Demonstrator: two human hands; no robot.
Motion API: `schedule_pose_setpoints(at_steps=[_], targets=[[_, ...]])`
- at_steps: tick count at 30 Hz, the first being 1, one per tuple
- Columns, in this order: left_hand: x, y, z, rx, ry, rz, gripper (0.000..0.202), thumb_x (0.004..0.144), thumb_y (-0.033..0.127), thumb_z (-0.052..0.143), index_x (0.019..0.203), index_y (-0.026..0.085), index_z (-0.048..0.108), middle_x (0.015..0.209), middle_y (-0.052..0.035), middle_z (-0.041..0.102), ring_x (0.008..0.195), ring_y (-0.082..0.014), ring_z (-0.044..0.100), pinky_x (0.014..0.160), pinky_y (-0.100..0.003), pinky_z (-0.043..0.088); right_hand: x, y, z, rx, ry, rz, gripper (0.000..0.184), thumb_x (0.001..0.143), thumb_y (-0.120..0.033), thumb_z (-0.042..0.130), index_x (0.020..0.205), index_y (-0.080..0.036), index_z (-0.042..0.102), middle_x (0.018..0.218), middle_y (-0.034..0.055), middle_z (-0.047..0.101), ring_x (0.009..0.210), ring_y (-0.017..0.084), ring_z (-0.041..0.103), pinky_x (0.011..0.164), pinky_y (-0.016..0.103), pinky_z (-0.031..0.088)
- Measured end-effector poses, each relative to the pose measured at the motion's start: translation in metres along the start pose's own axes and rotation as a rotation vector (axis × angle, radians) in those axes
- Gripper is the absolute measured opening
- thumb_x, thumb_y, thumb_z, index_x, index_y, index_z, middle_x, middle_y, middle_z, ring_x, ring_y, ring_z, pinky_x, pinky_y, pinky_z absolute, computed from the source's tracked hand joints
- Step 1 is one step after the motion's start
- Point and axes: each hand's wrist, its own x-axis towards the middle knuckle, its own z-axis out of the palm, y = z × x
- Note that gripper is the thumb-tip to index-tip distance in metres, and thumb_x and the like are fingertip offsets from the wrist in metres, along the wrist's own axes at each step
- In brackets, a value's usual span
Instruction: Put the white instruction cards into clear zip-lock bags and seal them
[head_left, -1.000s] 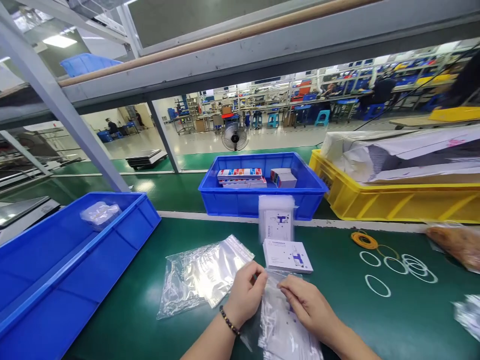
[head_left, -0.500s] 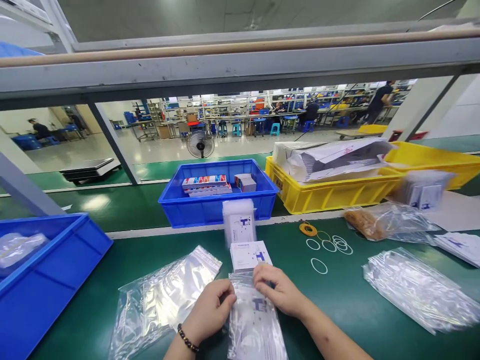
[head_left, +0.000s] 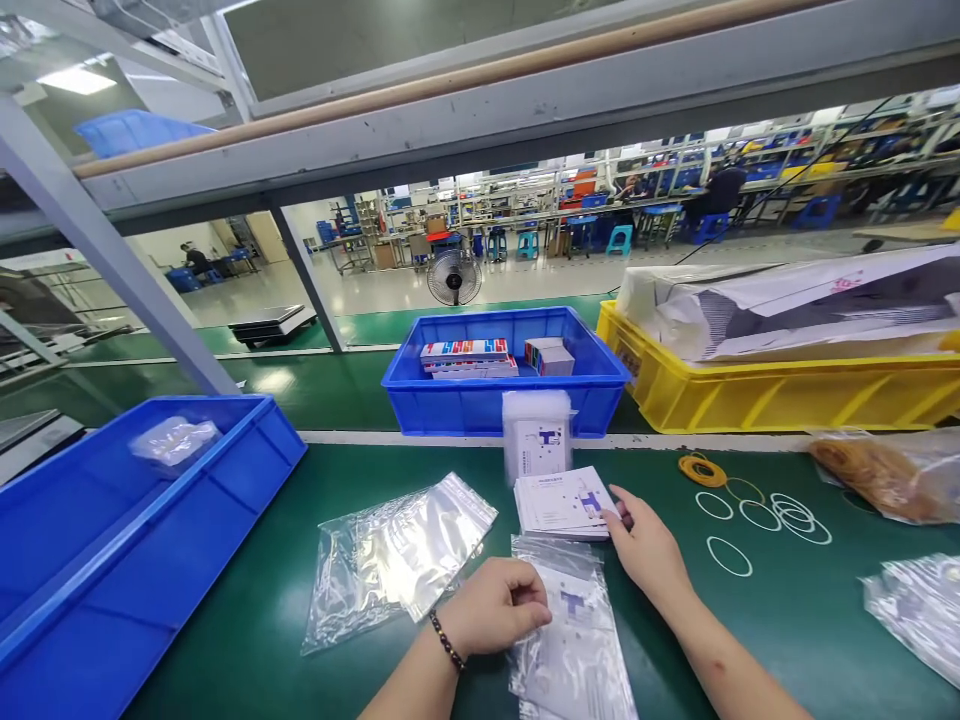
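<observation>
A stack of white printed booklets point(head_left: 562, 498) with a purple design lies at the middle of the table. My right hand point(head_left: 646, 545) pinches the right edge of the top booklet between thumb and fingers. Just in front of the stack lies a clear plastic bag point(head_left: 581, 640) with a similar printed sheet showing through it. At this bag's left edge, my left hand point(head_left: 499, 605) is closed, thumb against curled fingers; what it pinches is hidden. Left of it lie loose clear plastic bags point(head_left: 397, 545). Behind the stack stands a packed bundle of booklets point(head_left: 537, 440) in plastic.
A blue bin point(head_left: 506, 400) with small boxes stands behind, beside a yellow bin point(head_left: 795, 395) of wrapped sheets. A large blue bin point(head_left: 217, 520) is at left. To the right lie white rings point(head_left: 729, 557), yellow rubber bands point(head_left: 702, 470) and more plastic bags point(head_left: 919, 605).
The view has turned left. My right hand has moved from the bag's upper edge to the right edge of the booklet stack. My left hand stays beside the bag.
</observation>
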Motion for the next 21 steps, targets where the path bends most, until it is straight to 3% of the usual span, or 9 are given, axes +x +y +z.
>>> schedule_pose_setpoints(at_steps=[5, 10, 16, 21], targets=[[0.002, 0.0, 0.001, 0.027, 0.011, 0.048, 0.008, 0.068, 0.014, 0.054, 0.065, 0.015, 0.061, 0.066, 0.0023, 0.053, 0.065, -0.0104, 0.047, 0.061, -0.019, 0.037, -0.002, -0.008, -0.005, 0.265, 0.01, 0.066, 0.057, 0.069, -0.05, 0.048, 0.113, -0.013, 0.049, 0.079, 0.0059, 0.061, 0.066, 0.02, 0.06, 0.063, 0.035, 0.051], [0.004, -0.003, -0.001, -0.041, 0.085, 0.09, 0.011, 0.068, 0.012, 0.053, 0.067, 0.015, 0.064, 0.071, 0.0003, 0.056, 0.07, -0.0117, 0.05, 0.065, -0.02, 0.039, -0.012, -0.02, -0.01, 0.398, -0.161, 0.076, 0.047, 0.063, -0.054, 0.059, 0.091, -0.016, 0.058, 0.076, 0.0068, 0.065, 0.059, 0.019, 0.059, 0.052, 0.032, 0.051], [0.006, -0.005, 0.001, -0.124, 0.163, 0.063, 0.008, 0.067, 0.015, 0.057, 0.064, 0.016, 0.064, 0.068, -0.0002, 0.055, 0.067, -0.0126, 0.05, 0.063, -0.022, 0.04, -0.021, -0.038, -0.019, 0.382, -0.436, 0.015, 0.029, 0.061, -0.045, 0.065, 0.071, -0.018, 0.067, 0.069, 0.0031, 0.062, 0.051, 0.015, 0.052, 0.049, 0.029, 0.046], [0.007, -0.004, 0.006, -0.234, 0.28, 0.125, 0.014, 0.069, 0.023, 0.057, 0.06, 0.015, 0.062, 0.068, -0.0015, 0.053, 0.067, -0.013, 0.05, 0.064, -0.025, 0.041, -0.03, -0.048, -0.014, 0.228, -0.871, -0.22, 0.028, 0.072, -0.043, 0.057, 0.061, -0.019, 0.066, 0.075, 0.0029, 0.056, 0.069, 0.017, 0.053, 0.065, 0.03, 0.044]])
